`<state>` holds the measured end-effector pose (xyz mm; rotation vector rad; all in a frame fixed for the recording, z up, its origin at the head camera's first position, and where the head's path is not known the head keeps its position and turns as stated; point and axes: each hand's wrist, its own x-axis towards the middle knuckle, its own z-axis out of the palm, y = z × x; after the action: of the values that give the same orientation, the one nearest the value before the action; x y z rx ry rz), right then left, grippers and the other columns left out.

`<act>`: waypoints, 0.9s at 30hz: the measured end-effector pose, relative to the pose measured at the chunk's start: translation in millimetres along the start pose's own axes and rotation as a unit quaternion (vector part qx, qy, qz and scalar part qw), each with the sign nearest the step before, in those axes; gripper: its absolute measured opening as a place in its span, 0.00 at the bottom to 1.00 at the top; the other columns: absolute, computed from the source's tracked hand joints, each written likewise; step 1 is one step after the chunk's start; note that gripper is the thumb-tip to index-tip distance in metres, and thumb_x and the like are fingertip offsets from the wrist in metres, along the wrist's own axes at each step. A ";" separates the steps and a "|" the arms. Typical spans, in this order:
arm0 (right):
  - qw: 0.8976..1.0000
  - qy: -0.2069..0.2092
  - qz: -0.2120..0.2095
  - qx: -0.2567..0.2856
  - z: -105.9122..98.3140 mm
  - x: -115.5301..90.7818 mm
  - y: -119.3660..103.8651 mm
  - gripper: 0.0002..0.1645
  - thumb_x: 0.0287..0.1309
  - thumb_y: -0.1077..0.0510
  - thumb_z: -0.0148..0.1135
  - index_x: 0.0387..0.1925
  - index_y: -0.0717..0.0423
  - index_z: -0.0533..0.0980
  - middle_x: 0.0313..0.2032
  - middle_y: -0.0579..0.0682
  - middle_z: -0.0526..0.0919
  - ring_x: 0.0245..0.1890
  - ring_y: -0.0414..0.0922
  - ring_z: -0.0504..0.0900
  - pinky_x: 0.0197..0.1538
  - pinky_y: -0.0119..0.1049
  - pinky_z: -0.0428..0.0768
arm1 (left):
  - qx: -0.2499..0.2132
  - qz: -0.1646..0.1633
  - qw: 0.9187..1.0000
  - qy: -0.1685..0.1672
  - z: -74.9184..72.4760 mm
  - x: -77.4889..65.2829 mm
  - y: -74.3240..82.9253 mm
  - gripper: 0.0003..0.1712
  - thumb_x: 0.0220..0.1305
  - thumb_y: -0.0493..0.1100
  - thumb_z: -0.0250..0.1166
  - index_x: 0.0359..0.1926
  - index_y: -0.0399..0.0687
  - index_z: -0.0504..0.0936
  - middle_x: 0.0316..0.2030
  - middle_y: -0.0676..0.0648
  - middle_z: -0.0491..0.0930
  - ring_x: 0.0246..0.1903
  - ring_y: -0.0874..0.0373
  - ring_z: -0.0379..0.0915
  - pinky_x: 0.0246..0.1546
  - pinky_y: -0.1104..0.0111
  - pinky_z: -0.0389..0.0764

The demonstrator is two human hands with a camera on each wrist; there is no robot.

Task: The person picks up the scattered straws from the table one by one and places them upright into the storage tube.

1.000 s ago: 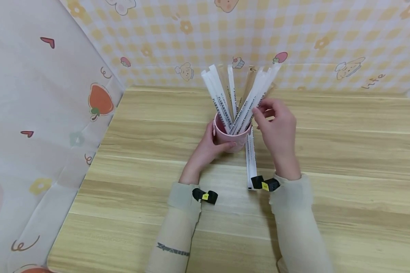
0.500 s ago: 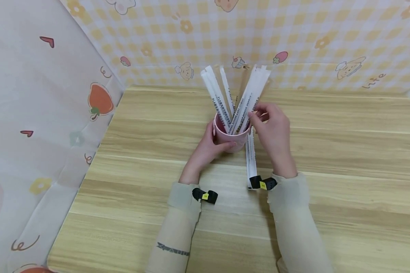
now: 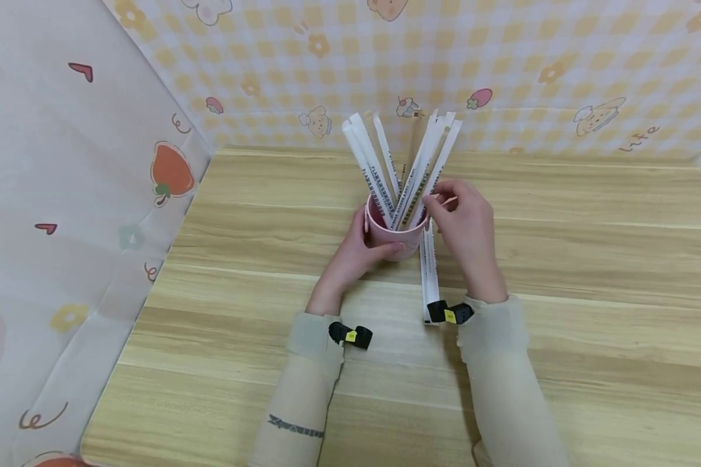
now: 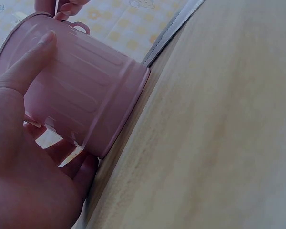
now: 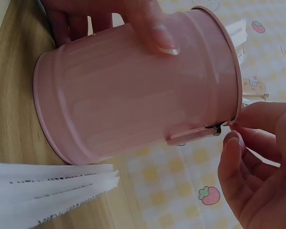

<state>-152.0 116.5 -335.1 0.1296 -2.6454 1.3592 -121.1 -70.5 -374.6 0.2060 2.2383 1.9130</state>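
Observation:
A pink bucket [image 3: 407, 245] with small side handles stands upright on the table, holding several paper-wrapped straws [image 3: 363, 155] that fan out above its rim. My left hand [image 3: 350, 256] grips the bucket from the left, thumb across its front, as the left wrist view shows on the bucket wall [image 4: 81, 71]. At the right rim, my right hand [image 3: 468, 224] pinches the rightmost wrapped straw [image 3: 442, 159] between thumb and index finger. The straw's lower end is hidden inside the bucket. In the right wrist view those fingertips [image 5: 232, 136] are close to the rim and side handle.
More wrapped straws [image 3: 428, 272] lie on the wooden table [image 3: 239, 272] just right of the bucket, partly under the right wrist's camera [image 3: 448, 314]. A yellow checked backdrop [image 3: 350, 65] rises behind the table; a pale one [image 3: 93, 162] stands at the left.
My right hand has moved slightly left and down. The straws at the right have come more upright and lower, then spread apart. My left hand and the bucket have stayed still.

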 end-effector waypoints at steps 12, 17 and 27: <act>0.996 -0.077 0.003 -0.033 -17.3 0.7 9.9 0.19 0.57 0.46 0.54 0.45 0.53 0.75 0.31 0.49 0.77 0.23 0.47 0.77 0.24 0.35 0.76 | 0.000 -0.005 1.000 0.001 0.1 -0.2 -0.5 0.53 0.46 0.45 0.70 0.67 0.61 0.45 0.62 0.56 0.55 0.60 0.62 0.52 0.59 0.62 0.55; 0.996 -0.085 0.023 -0.036 -14.7 2.5 17.4 0.18 0.59 0.47 0.52 0.44 0.54 0.74 0.33 0.50 0.77 0.24 0.48 0.77 0.24 0.34 0.76 | 0.001 -0.005 1.000 0.001 0.0 -0.2 -0.5 0.53 0.46 0.45 0.70 0.67 0.61 0.45 0.62 0.56 0.55 0.60 0.62 0.51 0.59 0.62 0.54; 0.969 -0.203 0.105 -0.099 -1.9 6.7 40.8 0.27 0.59 0.45 0.49 0.52 0.59 0.69 0.36 0.55 0.78 0.31 0.48 0.78 0.37 0.42 0.73 | 0.008 -0.003 1.000 0.003 0.5 -0.4 0.0 0.53 0.46 0.45 0.70 0.67 0.60 0.45 0.63 0.54 0.55 0.61 0.61 0.51 0.60 0.63 0.54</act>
<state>-164.6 141.8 -365.3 0.1158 -3.2017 1.2239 -120.7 -70.2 -374.7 0.1956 2.2563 1.8949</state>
